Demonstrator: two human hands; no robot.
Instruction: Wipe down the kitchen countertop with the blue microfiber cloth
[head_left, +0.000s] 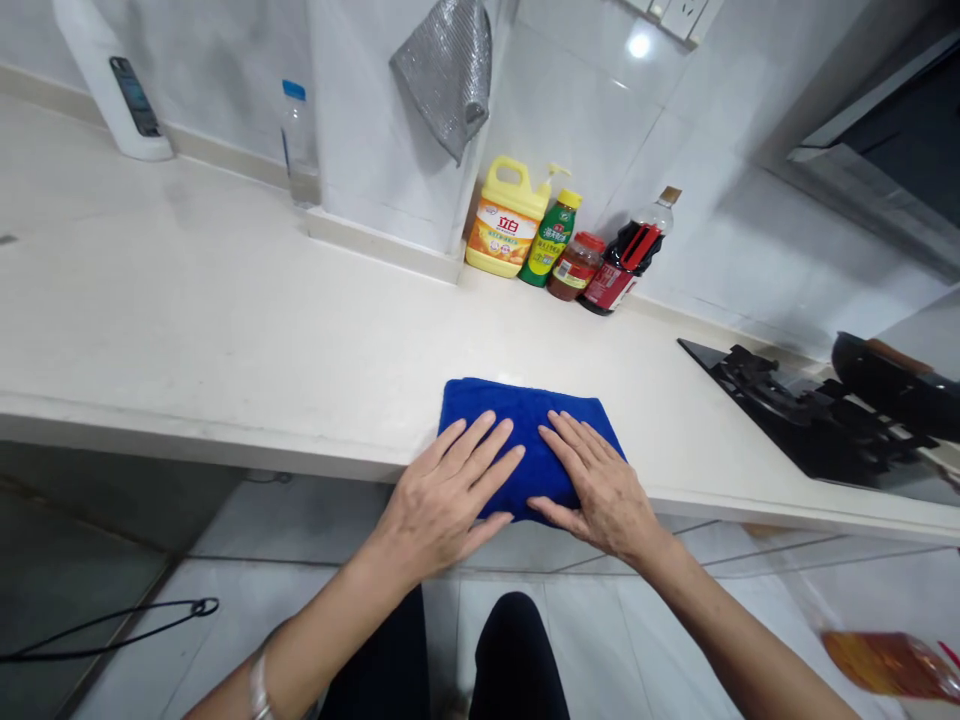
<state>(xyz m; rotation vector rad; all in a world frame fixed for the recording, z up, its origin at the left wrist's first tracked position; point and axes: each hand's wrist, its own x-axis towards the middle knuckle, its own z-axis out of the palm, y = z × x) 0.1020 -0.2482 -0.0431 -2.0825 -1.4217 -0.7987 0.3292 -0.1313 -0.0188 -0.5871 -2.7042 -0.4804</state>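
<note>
Left hand (pixel 431 508): fingers (pixel 489 447) slightly spread, flat on the cloth (pixel 521 400), gripping nothing
Right hand (pixel 606 492): fingers closer together, also flat, gripping nothing
Cloth: beneath both hands' fingers, at the worktop (pixel 300 330) front edge
Hob (pixel 825 445): right of the fingers

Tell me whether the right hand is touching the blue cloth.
Touching. The head view shows the right hand laid palm-down, its fingers resting on the blue cloth.
</note>
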